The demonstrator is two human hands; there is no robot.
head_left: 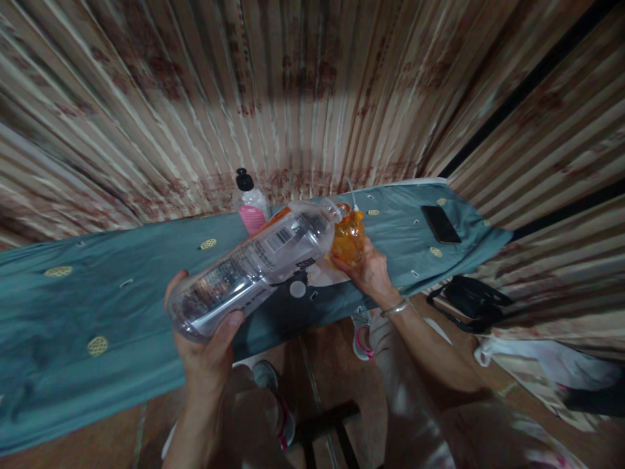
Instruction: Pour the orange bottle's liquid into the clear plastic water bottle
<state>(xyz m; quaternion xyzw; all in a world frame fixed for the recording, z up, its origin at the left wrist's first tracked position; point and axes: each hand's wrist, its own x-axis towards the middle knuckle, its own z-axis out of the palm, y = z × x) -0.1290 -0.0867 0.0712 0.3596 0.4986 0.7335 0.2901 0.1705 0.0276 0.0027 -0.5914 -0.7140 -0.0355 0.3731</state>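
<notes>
A large clear plastic bottle (254, 270) with a printed label lies tilted in my left hand (208, 345), whose fingers and thumb wrap its base. Its neck points right, at the top of a small orange container (347, 241). My right hand (368, 273) is closed around that orange container, which has a thin pale straw or nozzle sticking up. Whether the two openings touch is hard to tell. Behind the large bottle stands a bottle with a black cap and pink label (252, 212). A round white cap (297, 289) lies below the large bottle's neck.
A teal patterned cloth (131, 280) covers the long narrow table. A dark phone (441, 224) lies at its right end. Pleated curtains (303, 98) hang behind. On the floor at right sit a black bag (471, 299) and white bags; a dark stool (327, 420) stands below.
</notes>
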